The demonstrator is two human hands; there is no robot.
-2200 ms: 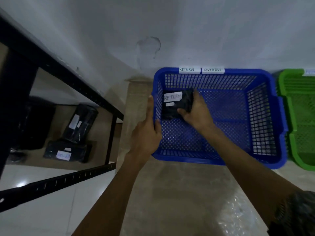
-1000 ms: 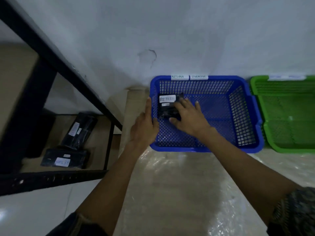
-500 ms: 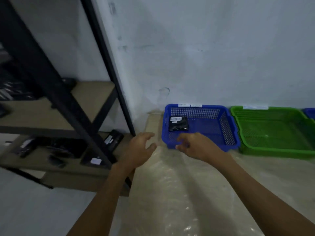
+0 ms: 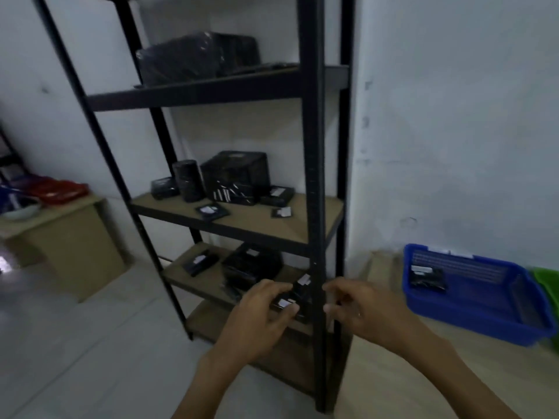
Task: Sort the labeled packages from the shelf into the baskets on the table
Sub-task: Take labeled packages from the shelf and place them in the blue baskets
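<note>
A black metal shelf [image 4: 313,176] fills the middle of the view, with several black labelled packages on its wooden boards. My left hand [image 4: 263,316] hovers in front of the lower board, fingers loosely curled, holding nothing, just before a small black package with a white label [image 4: 286,303]. My right hand [image 4: 360,309] hangs empty to the right of the shelf post, fingers relaxed. The blue basket [image 4: 472,316] stands on the table at the right, with one black labelled package [image 4: 428,278] lying in its left end.
A green basket [image 4: 547,285] shows at the right edge beside the blue one. Flat labelled packets [image 4: 211,211] and larger black boxes [image 4: 236,176] sit on the middle board. A low cabinet [image 4: 69,237] with red items stands at the left.
My view has swung left and up from the blue basket to the shelf. Both hands left the basket, the RETURN package stays in it, and they now hover at the lower shelf board.
</note>
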